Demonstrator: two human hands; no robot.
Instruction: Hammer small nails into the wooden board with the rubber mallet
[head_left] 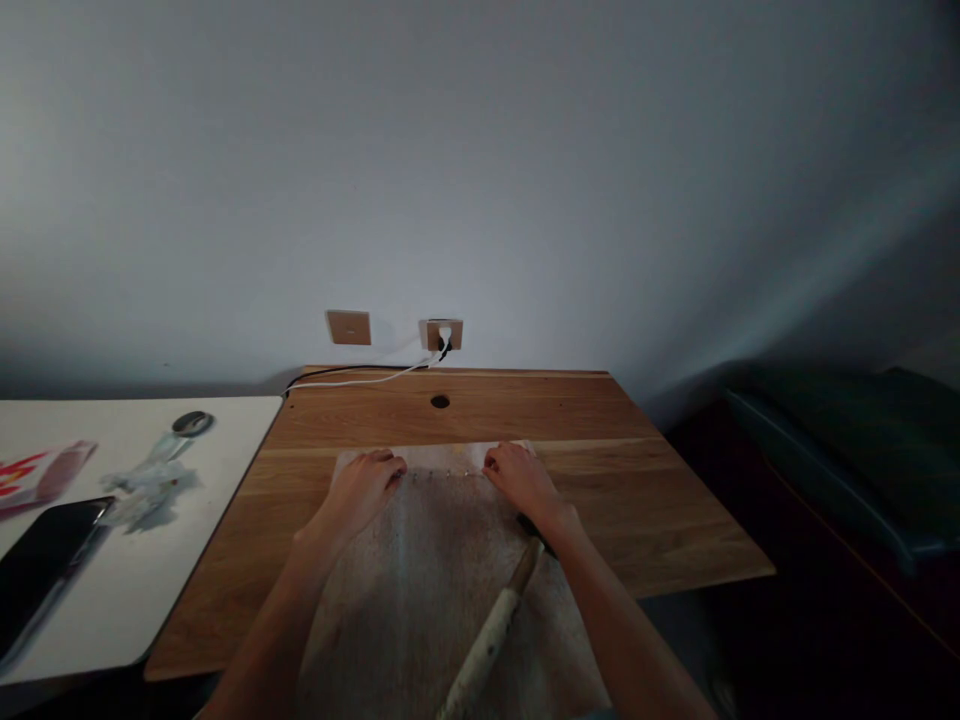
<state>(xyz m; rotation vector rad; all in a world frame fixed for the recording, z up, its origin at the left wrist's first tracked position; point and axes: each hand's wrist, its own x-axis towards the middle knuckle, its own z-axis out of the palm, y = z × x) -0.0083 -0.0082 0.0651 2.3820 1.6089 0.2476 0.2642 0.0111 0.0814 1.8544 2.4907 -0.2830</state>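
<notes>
Okay, left hand first: at the far left corner area of the worn, brownish-grey rectangular board, fingers curled, tips drawn close together; can't tell if anything is pinched. Right hand: mirrors it at the far right part, fingers bent in, thumb side toward the middle; a thin pale strand seems to reach its fingertips, grip too small to confirm. Between the hands, a row of tiny metal nails along the board's far edge.

Step in hand, best guess: both hands working the strand along the nail row. Next move probably calls for small, even fingertip adjustments, board kept steady.

Farther out: a hammer with a brown-and-pale, wrapped-looking handle lies diagonally on the board; its dark head is partly behind the right forearm. Board rests on the brown wood-grain desk, which has a round dark cable hole near the back. White cable and black cable run to the brown wall socket. White desk adjoins at left: black phone, crumpled clear plastic, grey tape roll, red-and-white packet.
</notes>
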